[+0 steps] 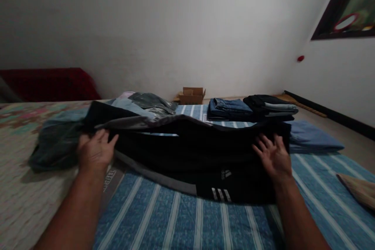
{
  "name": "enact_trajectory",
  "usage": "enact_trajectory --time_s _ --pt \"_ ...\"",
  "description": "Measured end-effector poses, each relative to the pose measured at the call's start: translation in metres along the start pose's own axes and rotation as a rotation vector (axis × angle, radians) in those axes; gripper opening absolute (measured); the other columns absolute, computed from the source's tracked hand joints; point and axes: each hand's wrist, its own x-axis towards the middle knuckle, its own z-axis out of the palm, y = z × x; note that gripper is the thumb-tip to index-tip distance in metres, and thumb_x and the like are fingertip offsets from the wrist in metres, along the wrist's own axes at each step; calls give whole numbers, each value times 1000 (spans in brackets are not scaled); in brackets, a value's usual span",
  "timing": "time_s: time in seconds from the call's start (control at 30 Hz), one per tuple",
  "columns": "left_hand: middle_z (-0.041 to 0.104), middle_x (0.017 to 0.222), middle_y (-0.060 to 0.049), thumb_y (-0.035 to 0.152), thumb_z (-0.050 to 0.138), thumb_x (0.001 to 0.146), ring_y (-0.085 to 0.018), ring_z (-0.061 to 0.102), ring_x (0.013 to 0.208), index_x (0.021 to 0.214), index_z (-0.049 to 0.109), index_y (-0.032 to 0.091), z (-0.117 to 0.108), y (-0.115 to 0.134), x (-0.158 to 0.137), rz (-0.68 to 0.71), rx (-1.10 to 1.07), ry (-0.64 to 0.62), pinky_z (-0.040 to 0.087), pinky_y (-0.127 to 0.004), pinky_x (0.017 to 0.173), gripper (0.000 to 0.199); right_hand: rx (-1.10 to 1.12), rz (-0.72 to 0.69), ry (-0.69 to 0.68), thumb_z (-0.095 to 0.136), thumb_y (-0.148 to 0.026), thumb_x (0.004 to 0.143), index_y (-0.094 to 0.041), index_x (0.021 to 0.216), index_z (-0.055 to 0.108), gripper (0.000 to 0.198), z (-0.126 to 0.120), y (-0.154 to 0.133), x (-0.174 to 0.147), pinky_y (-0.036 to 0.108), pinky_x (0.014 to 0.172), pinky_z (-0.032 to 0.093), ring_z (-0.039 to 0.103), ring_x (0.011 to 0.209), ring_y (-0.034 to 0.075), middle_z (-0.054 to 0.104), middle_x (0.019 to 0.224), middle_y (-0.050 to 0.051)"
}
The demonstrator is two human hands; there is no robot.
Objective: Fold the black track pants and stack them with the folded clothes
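Black track pants (181, 148) with grey side panels, three pale stripes and a small logo stretch across the middle of the head view, between my hands. They look partly raised off the bedding. My left hand (96, 150) is at their left end, its fingers apart against the dark cloth and the thumb pointing right. On the right end, my right hand (273, 158) has its fingers spread in front of the fabric. Beneath the pants lies a blue striped bedsheet (181, 222). A dark green crumpled garment (55, 146) is left of my left hand.
Folded jeans (230, 109) and a dark folded stack (271, 106) sit behind the pants, with a folded blue garment (315, 137) at right. Rumpled clothes (152, 103) lie at the back left. A cardboard box (191, 95) stands by the wall. Tan cloth (359, 190) shows at the right edge.
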Motion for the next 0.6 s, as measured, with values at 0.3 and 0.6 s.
enact_trajectory --time_s 0.3,0.6 --pt "63 108 -5 11 72 55 -22 60 102 91 56 24 -2 -39 -17 24 264 -41 51 -33 80 41 -693 -124 140 67 -48 64 -15 91 65 43 -39 25 5 39 79 49 64 88 25 70 84 7" --pt "60 82 -1 18 80 42 -31 56 100 73 47 23 -46 -44 -20 18 583 231 52 -39 72 45 -1117 -301 111 64 -47 61 -22 82 70 33 -45 8 -19 43 86 42 62 84 28 70 80 5"
